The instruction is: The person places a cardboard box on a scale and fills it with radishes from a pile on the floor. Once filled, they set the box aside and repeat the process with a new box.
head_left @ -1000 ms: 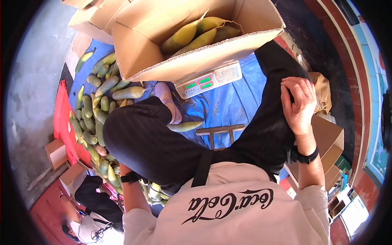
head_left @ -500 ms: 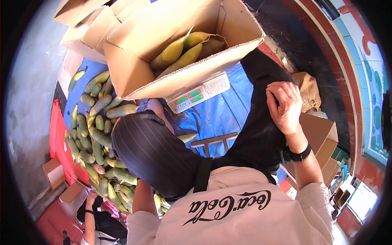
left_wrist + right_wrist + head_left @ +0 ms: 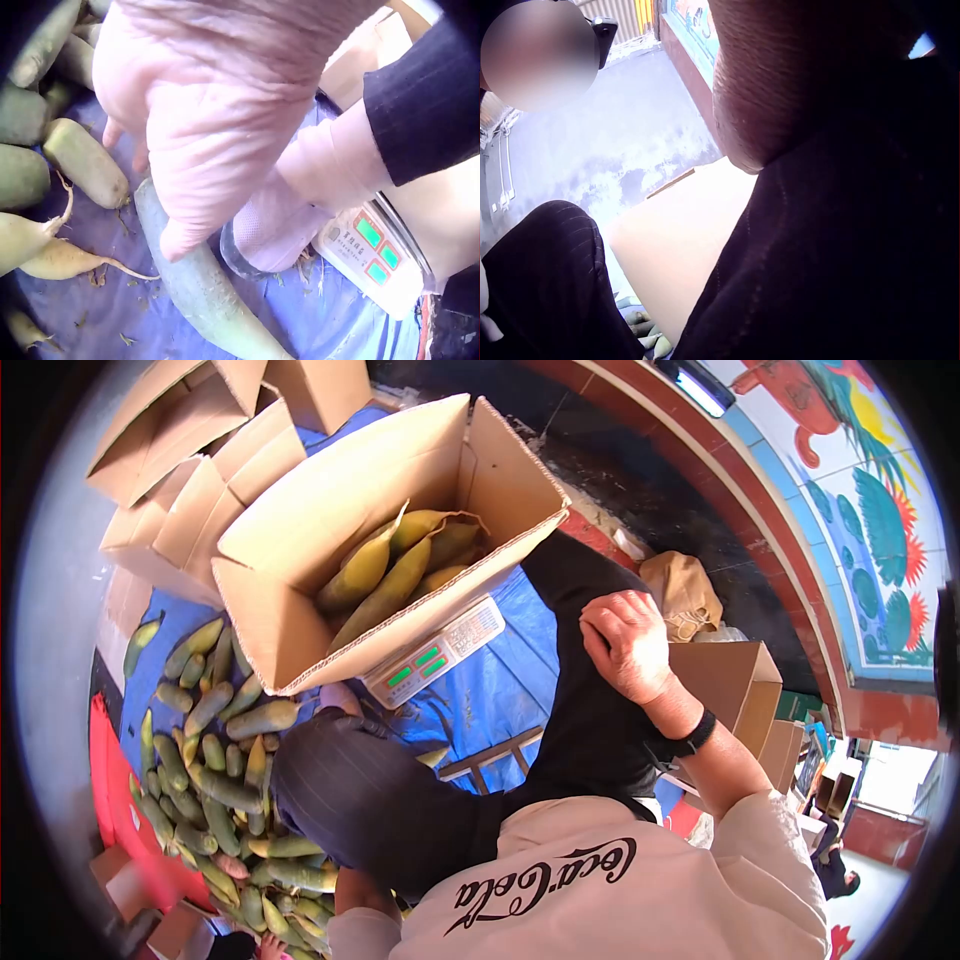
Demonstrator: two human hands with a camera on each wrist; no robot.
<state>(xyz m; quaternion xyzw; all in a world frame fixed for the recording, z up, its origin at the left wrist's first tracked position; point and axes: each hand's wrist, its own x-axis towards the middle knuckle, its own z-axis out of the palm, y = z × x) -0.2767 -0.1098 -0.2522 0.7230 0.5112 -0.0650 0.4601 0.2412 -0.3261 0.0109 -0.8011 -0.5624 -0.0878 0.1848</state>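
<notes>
The left-wrist view shows what the head view hides behind the left knee (image 3: 340,790): the left hand (image 3: 217,112), thumb against a long green radish (image 3: 202,289) on blue tarp, left of the foot (image 3: 270,225); whether its fingers curl round it, I cannot tell. At right, the right hand (image 3: 625,645) rests on the leg, fingers loosely bent.

The right hand (image 3: 761,97) rests on a dark trouser leg (image 3: 825,247); green vegetables (image 3: 656,341) show beside the lower left edge of a box (image 3: 679,247)
</notes>
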